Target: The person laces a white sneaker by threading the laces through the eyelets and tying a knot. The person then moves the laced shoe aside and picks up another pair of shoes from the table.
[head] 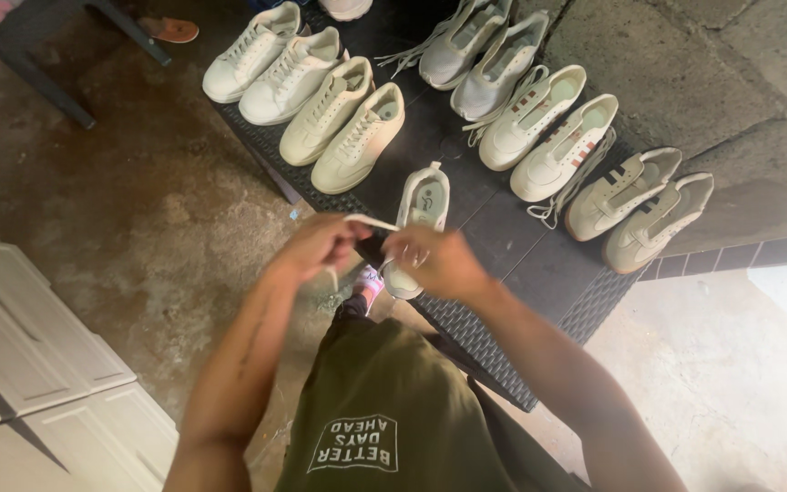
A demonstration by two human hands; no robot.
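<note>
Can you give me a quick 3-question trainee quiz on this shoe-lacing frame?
1. True or false: both hands are on the same shoe.
2. Which way does the shoe being handled point? A) toe toward the person B) toe away from the person C) lying on its side
3. What kind of surface do the shoes stand on?

Key
1. True: the left hand and right hand work a white lace at the white sneaker.
2. A: its heel opening faces away, the toe sits under the hands.
3. A dark woven-edged table, with pairs of pale sneakers in rows.
</note>
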